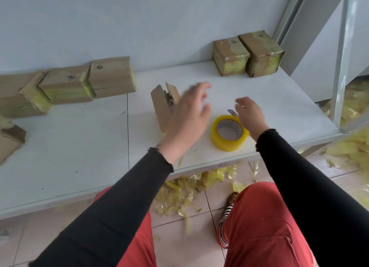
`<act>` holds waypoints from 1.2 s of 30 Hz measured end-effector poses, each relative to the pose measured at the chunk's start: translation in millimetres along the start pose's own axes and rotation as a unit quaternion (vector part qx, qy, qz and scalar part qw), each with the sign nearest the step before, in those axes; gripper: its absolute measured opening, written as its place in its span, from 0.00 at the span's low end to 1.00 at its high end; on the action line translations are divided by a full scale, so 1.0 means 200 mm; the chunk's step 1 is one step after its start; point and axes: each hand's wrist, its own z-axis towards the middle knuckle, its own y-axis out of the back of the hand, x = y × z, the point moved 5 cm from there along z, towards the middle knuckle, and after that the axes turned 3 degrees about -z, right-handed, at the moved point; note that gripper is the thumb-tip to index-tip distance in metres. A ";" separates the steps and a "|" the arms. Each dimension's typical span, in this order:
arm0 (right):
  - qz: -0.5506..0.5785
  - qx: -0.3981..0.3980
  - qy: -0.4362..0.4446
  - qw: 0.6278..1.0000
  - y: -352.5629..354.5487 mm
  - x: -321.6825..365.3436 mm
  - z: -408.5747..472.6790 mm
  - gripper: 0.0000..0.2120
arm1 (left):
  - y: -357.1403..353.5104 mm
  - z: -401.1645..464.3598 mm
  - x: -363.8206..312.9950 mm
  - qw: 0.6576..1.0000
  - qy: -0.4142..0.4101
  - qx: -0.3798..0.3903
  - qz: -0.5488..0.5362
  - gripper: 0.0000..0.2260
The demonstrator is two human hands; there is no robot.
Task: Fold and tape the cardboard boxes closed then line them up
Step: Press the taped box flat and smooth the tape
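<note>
Head view: left hand (189, 109) open, fingers spread, blurred, hovering over the white table (79, 147) just in front of an unsealed box (162, 105). That box stands on the table mid-frame, flaps up and apart, partly hidden by the hand. Right hand (250, 115) loosely curled above the yellow tape roll (229, 133); a small grey blade (232, 112) shows at its fingertips, can't tell if it's gripped or just lying there. Tape roll sits flat on the table near the front edge, between the two forearms.

Two taped boxes (247, 54) side by side, touching, at the back right against the wall. Cluster of untidy boxes (69, 85) at back left, more at the left edge. Torn yellow tape scraps (189, 195) litter the tiled floor under the table and at right beyond a metal post (339, 67).
</note>
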 end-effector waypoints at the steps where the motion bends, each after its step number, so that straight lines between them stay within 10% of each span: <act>1: -0.027 0.010 -0.036 0.999 0.04 -0.09 0.02 0.17 | -0.12 -0.03 -0.06 0.996 0.023 0.080 -0.028 0.20; 5: 0.016 0.143 -0.091 0.985 0.04 -0.21 0.01 0.08 | -0.50 -0.15 -0.11 0.958 0.108 0.260 -0.049 0.31; 12: 0.020 0.065 0.131 0.989 0.08 -0.06 -0.17 0.09 | -0.54 -0.10 0.00 0.953 0.201 0.223 0.045 0.52; 24: -0.107 0.104 0.409 0.901 0.06 0.19 -0.33 0.12 | -0.30 -0.22 0.01 0.875 0.322 0.152 -0.328 0.15; 31: 0.034 0.053 0.284 0.957 0.21 0.19 -0.32 0.15 | 0.04 -0.29 -0.07 0.848 0.316 0.055 -0.421 0.03; 36: 0.049 0.129 0.338 0.931 0.08 0.31 -0.62 0.16 | 0.29 -0.25 -0.07 0.850 0.296 -0.058 -0.431 0.03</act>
